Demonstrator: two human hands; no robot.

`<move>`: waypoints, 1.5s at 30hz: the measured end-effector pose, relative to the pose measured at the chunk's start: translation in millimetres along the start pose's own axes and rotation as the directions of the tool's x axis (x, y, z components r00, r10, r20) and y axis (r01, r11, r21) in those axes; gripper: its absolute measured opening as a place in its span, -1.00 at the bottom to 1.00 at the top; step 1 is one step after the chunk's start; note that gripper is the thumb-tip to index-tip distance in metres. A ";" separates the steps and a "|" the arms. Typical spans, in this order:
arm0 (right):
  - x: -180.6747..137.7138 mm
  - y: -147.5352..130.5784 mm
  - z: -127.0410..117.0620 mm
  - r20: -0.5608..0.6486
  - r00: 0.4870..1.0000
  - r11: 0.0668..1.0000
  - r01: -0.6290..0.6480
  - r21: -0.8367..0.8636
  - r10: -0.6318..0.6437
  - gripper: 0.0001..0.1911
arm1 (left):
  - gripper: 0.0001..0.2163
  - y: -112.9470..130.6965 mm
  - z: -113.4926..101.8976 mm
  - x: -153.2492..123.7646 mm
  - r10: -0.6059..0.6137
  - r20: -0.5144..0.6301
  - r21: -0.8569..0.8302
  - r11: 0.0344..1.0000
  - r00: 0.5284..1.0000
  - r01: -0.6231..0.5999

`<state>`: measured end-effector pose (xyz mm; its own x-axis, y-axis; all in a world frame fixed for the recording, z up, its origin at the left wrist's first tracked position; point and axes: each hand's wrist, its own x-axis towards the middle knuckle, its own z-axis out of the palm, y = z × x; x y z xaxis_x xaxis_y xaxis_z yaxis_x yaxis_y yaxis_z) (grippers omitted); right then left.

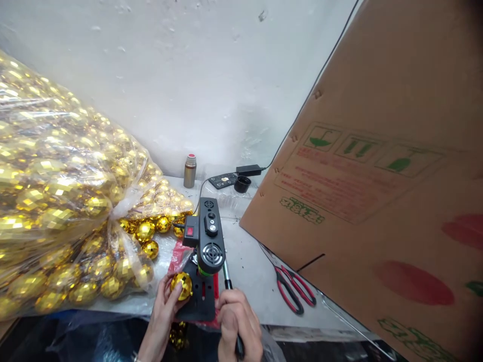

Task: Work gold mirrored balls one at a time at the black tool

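A gold mirrored ball (181,286) rests between the thumb and fingers of my left hand (163,304), at the left side of a small black press-like machine (210,234). The machine stands on a slotted black base plate (202,301) and has a red switch on its left. My right hand (238,322) is wrapped round the black grip of a metal lever (227,274) on the machine's right side. The underside of the machine's head is mostly hidden, with a bit of green showing there.
Clear plastic bags full of gold balls (56,201) fill the left side. Loose balls (145,231) lie beside them. Red-handled pliers or cutters (290,289) lie right, against a large cardboard box (358,166). A small bottle (190,172), black cap (242,184) and power adapter (249,170) are behind.
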<state>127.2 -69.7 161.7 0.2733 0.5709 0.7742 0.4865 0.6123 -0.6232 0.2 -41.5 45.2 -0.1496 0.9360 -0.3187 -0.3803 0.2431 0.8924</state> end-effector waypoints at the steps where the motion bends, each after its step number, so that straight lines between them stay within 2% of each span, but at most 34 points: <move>1: 0.2 -0.6 -0.6 0.004 1.000 1.000 -0.003 -0.003 0.003 -0.65 | -0.34 -2.4 0.8 3.6 0.049 0.006 0.072 0.996 0.999 -0.049; 4: 0.8 -2.2 -1.3 0.008 1.000 1.000 -0.018 -0.025 0.018 -0.66 | -0.33 -8.9 2.3 13.9 0.207 0.055 0.322 0.922 0.977 -0.214; 8: 0.5 -2.6 0.0 -0.003 1.000 1.000 -0.005 -0.029 0.005 -0.66 | -0.44 -18.1 2.8 21.7 0.406 0.187 0.559 0.705 0.894 -0.437; 11: -0.7 -2.4 1.3 -0.019 1.000 1.000 -0.014 -0.028 0.014 -0.66 | -0.52 -22.1 2.1 23.0 0.460 0.311 0.599 0.584 0.831 -0.548; 15: -2.1 -2.2 1.7 -0.031 0.999 0.998 -0.021 -0.059 0.020 -0.64 | -0.55 -22.6 1.7 22.4 0.496 0.391 0.593 0.508 0.775 -0.624; 20: -2.6 -0.8 1.4 -0.034 0.999 0.999 -0.010 -0.046 0.008 -0.63 | -0.55 -19.4 3.8 26.9 0.419 0.467 0.606 0.491 0.779 -0.626; 23: -1.9 1.1 1.8 -0.052 0.998 0.996 0.022 -0.084 -0.026 -0.61 | -0.55 -17.1 5.4 29.8 0.419 0.489 0.614 0.458 0.765 -0.643; 28: -3.6 13.5 3.9 -0.067 0.988 0.979 0.124 -0.162 -0.136 -0.58 | -0.60 -13.5 8.7 28.5 0.417 0.503 0.623 0.433 0.757 -0.652; 32: -8.5 28.4 7.2 -0.114 0.956 0.953 0.247 -0.173 -0.269 -0.56 | -0.60 -11.1 10.6 26.3 0.386 0.511 0.633 0.436 0.768 -0.640; 36: -14.4 37.3 9.4 -0.116 0.958 0.955 0.241 -0.171 -0.262 -0.58 | -0.64 -9.1 12.1 24.2 0.341 0.507 0.656 0.444 0.792 -0.611; 39: -19.5 43.4 10.7 -0.126 0.944 0.944 0.283 -0.169 -0.305 -0.59 | -0.65 -6.9 14.2 22.8 0.330 0.497 0.668 0.446 0.803 -0.596; 45: -27.5 53.3 14.1 -0.176 0.936 0.950 0.286 -0.125 -0.305 -0.62 | -0.68 -3.9 17.0 22.6 0.319 0.491 0.672 0.453 0.811 -0.586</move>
<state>133.9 -45.1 105.6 0.2533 0.2510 0.9342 0.6445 0.6764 -0.3565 13.9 -16.9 40.0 0.2057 0.9613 0.1833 0.5289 -0.2667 0.8057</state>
